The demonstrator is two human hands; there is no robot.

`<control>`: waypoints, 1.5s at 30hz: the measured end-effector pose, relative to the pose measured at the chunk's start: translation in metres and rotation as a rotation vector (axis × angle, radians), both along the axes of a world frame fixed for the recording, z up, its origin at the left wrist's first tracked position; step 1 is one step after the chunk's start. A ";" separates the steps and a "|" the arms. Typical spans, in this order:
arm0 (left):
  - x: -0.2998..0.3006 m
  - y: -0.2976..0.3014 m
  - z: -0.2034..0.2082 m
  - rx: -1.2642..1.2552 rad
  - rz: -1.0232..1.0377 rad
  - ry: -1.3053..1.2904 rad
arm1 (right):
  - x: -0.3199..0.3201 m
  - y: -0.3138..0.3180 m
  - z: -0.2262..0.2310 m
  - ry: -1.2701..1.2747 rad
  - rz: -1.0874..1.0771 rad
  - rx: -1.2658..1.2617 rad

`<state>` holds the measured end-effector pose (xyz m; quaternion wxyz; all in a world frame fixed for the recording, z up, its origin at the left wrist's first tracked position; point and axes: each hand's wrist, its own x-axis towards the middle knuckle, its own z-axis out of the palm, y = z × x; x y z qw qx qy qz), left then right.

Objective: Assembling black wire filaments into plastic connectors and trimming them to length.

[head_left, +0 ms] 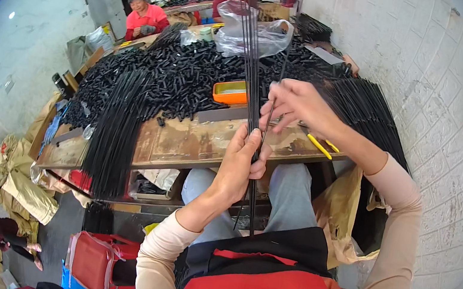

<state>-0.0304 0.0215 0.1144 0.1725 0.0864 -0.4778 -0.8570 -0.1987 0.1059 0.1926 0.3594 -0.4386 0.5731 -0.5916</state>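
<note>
My left hand (240,159) is wrapped round a bundle of thin black rods (253,51), held upright over my lap at the table's front edge. Their upper ends fan out slightly above the table, and their lower ends reach down between my knees. At the bundle's right side, my right hand (298,104) has its thumb and fingers closed about a single thin black rod, beside the others. Some of its fingertips are blurred. Behind the bundle, a heap of short black tubular pieces (165,67) covers much of the wooden table (183,143).
Black rods lie in a bunch (115,132) over the table's left front edge and in another bunch (370,112) at the right. An orange tray (228,98), yellow-handled pliers (319,146) and a clear plastic bag (264,35) are on the table. Two people sit at the far side.
</note>
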 end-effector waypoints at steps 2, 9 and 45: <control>0.013 0.002 0.011 -0.003 0.016 -0.055 | 0.000 -0.002 0.009 0.309 -0.057 0.090; 0.033 -0.015 0.008 -0.074 0.126 0.011 | -0.129 0.001 -0.052 0.816 -0.299 0.400; -0.023 -0.042 -0.002 -0.162 0.178 0.053 | -0.193 -0.016 -0.023 0.469 -0.496 0.020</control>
